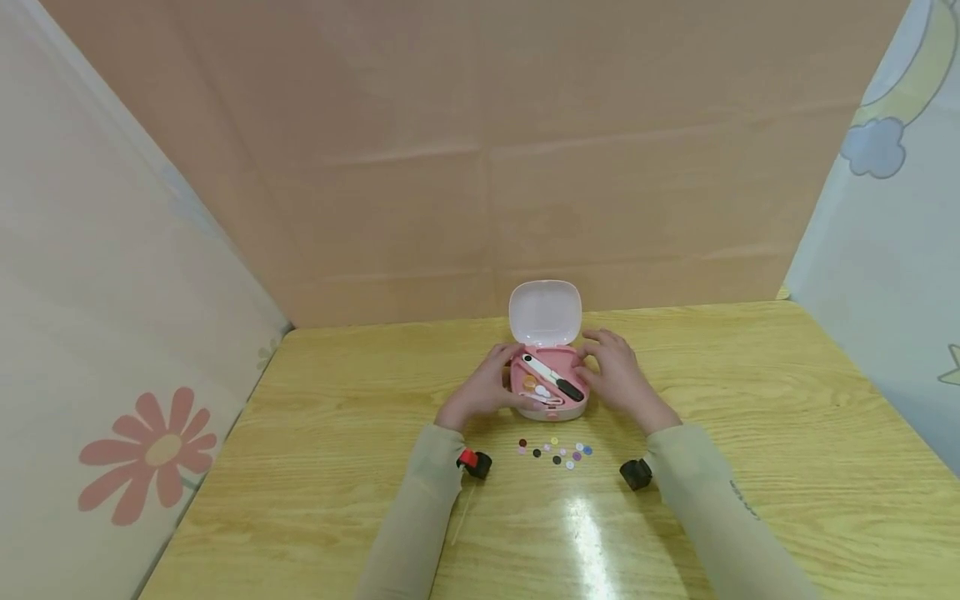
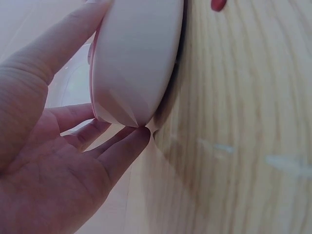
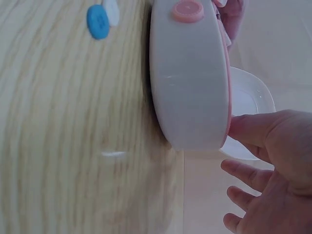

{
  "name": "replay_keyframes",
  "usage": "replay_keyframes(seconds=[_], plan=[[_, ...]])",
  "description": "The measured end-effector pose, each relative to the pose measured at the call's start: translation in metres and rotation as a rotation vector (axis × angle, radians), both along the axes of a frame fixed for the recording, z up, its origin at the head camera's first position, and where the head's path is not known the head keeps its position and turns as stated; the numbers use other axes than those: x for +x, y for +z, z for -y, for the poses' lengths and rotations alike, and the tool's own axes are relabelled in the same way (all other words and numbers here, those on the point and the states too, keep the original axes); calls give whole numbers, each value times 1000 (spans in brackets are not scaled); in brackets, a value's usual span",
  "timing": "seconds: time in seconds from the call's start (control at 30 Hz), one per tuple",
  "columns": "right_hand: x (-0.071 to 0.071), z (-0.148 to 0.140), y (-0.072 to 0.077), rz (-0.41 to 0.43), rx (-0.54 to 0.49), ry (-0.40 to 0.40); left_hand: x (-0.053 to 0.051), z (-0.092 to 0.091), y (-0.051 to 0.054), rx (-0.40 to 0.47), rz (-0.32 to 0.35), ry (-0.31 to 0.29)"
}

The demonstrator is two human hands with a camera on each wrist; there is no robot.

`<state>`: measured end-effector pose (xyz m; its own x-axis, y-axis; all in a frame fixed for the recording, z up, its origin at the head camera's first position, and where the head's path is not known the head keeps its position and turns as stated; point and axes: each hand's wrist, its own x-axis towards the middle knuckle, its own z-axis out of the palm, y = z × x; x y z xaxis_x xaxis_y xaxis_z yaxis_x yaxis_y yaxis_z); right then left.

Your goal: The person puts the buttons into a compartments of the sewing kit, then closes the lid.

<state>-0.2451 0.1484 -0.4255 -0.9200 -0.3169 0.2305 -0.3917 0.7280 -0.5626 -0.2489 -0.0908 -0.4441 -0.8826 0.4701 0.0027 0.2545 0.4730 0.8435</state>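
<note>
A small sewing box, white outside with a pink insert, stands with its white lid raised at the back. Inside lie a slim white tool with a black end, a round orange item and small white pieces. My left hand holds the box's left side, its thumb stretched along the front edge and its fingertips against the wall. At the right rim, my right hand touches the pink edge with its thumb; the index finger is partly hidden, and the other fingers stay apart from the box.
Several loose buttons in mixed colours lie on the wooden table in front of the box, a blue button among them. A tan sheet hangs behind the table. Patterned walls stand at both sides.
</note>
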Motion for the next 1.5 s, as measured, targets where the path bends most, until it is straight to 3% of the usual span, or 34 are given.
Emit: replay_keyframes(seconds=[0.37,0.7,1.1,1.5], plan=[[-2,4,-5,-28,-21,1,1,-1,1,25,40,16],[0,3,-7,-27,-44,12,1,0,0,4,14,11],[3,-8,-10,-19,-55,16,4,-1,4,-7,37,35],[9,-16,-1,-65,-51,35,2,-1,2,31,21,8]])
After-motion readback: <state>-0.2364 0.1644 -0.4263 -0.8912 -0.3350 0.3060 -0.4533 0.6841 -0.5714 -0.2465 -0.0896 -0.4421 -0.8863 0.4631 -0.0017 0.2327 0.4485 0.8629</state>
